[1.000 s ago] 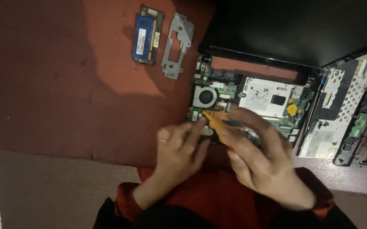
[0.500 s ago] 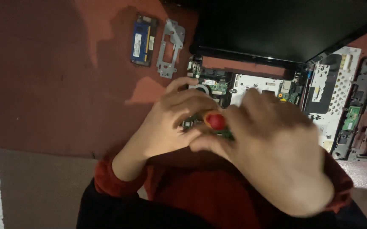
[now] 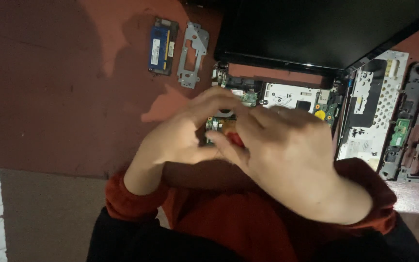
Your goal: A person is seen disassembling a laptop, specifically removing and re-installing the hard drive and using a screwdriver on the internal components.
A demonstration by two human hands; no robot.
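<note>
Red-handled screwdriver (image 3: 234, 139) sits almost hidden between both hands over the opened laptop's circuit board (image 3: 287, 97); only the handle's end shows, so its long axis cannot be told | right hand (image 3: 279, 145) closes around that handle | left hand (image 3: 190, 131) curls beside it, fingertips on the board | blue memory module (image 3: 162, 46) and grey metal bracket (image 3: 191, 54) lie apart on the red surface (image 3: 49, 87).

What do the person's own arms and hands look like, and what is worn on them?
Both hands are bare, without gloves. The left hand and the right hand each come out of a rust-red long sleeve with a gathered cuff at the wrist. No watch shows; whether a ring is worn cannot be told.
</note>
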